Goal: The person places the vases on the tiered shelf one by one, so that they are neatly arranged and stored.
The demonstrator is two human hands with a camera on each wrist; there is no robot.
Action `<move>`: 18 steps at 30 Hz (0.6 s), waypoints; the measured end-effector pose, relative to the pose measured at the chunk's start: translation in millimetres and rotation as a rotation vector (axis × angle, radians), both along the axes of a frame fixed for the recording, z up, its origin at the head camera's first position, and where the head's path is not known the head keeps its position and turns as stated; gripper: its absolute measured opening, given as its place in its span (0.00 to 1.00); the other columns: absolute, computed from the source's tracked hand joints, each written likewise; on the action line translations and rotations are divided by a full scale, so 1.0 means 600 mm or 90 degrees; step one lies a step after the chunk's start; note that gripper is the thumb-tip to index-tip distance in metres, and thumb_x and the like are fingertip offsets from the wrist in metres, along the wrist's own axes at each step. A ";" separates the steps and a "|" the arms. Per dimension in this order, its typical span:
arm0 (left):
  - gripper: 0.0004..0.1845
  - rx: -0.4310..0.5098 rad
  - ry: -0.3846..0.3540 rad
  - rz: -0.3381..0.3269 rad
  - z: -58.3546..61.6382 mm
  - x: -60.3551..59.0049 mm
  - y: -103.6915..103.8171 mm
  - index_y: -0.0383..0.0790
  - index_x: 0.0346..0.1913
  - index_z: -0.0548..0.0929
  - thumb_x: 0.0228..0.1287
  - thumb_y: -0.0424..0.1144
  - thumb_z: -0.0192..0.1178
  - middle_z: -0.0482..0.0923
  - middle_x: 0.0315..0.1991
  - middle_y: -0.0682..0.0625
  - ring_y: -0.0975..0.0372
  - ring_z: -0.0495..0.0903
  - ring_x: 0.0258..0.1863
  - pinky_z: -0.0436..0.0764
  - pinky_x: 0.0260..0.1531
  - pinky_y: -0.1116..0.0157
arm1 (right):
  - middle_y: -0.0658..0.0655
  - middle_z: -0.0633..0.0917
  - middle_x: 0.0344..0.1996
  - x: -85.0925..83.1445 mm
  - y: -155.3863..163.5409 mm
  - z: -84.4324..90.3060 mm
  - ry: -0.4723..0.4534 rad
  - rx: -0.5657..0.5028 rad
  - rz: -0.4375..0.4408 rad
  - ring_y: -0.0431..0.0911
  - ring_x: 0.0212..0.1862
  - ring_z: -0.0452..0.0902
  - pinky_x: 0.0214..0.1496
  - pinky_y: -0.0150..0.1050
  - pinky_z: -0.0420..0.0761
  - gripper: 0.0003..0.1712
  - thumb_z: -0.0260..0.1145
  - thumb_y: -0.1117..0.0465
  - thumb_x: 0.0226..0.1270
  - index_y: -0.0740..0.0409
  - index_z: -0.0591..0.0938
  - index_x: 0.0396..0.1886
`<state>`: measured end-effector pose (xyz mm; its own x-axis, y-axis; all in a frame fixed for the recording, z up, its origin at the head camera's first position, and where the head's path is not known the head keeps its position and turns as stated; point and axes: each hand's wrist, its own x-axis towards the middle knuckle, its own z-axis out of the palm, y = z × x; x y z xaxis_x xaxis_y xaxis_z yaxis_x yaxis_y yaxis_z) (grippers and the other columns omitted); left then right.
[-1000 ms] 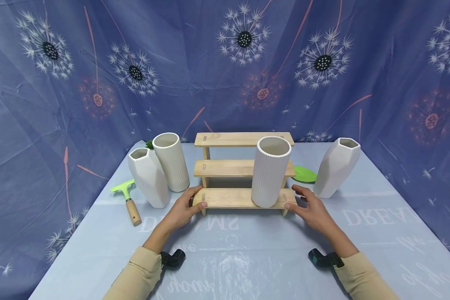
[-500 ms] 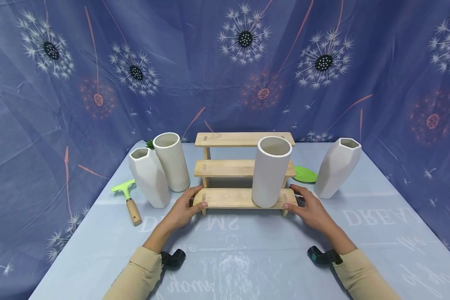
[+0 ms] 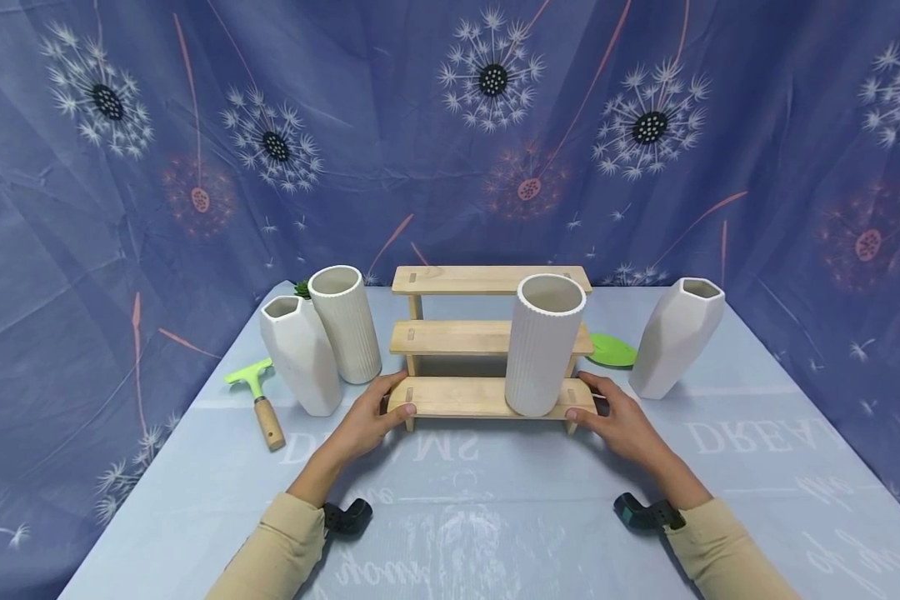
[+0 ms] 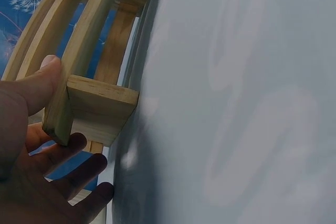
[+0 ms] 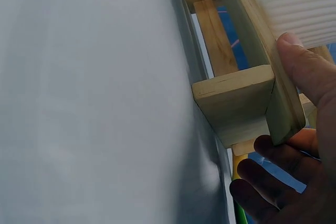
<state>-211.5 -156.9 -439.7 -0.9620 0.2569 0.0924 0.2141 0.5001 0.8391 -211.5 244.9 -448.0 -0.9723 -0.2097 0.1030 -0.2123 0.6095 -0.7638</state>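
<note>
A three-tier wooden display stand (image 3: 450, 396) stands on the table in the head view. My left hand (image 3: 372, 418) pinches the left end of its lowest shelf, thumb on top and fingers below, as the left wrist view shows on the shelf end (image 4: 60, 111). At the other end, my right hand (image 3: 621, 419) grips the same shelf, its thumb (image 5: 296, 53) on the upper face. A white ribbed cylindrical vase (image 3: 543, 350) is upright on the lowest shelf, right of its middle and close to my right thumb.
Left of the stand are a white faceted vase (image 3: 300, 358), another ribbed vase (image 3: 348, 333) and a green squeegee with a wooden handle (image 3: 258, 400). To the right are a green leaf-shaped piece (image 3: 611, 351) and a faceted vase (image 3: 675, 342). A patterned blue curtain (image 3: 390, 125) hangs behind.
My right hand has shifted slightly left, farther onto the shelf end. The left hand, stand and vases stay in place; the head view shifts a little.
</note>
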 end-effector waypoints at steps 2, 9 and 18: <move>0.34 0.001 -0.007 0.001 0.000 -0.001 0.000 0.40 0.70 0.62 0.63 0.44 0.61 0.64 0.66 0.40 0.50 0.70 0.60 0.69 0.60 0.50 | 0.66 0.70 0.63 0.001 0.000 0.000 -0.005 -0.002 -0.002 0.61 0.59 0.73 0.56 0.52 0.77 0.46 0.67 0.44 0.59 0.59 0.61 0.71; 0.35 -0.001 -0.016 0.000 0.005 -0.002 -0.001 0.40 0.70 0.63 0.62 0.45 0.62 0.64 0.67 0.39 0.49 0.68 0.62 0.68 0.61 0.49 | 0.66 0.71 0.61 0.002 -0.001 0.000 -0.013 -0.011 -0.003 0.61 0.58 0.74 0.54 0.51 0.78 0.46 0.66 0.43 0.59 0.58 0.60 0.71; 0.36 -0.020 -0.010 0.012 0.008 0.000 0.002 0.39 0.70 0.63 0.62 0.45 0.62 0.63 0.67 0.38 0.46 0.63 0.66 0.64 0.64 0.46 | 0.65 0.72 0.60 0.002 0.000 -0.002 -0.007 -0.014 0.000 0.60 0.57 0.75 0.51 0.47 0.79 0.45 0.66 0.44 0.59 0.59 0.60 0.71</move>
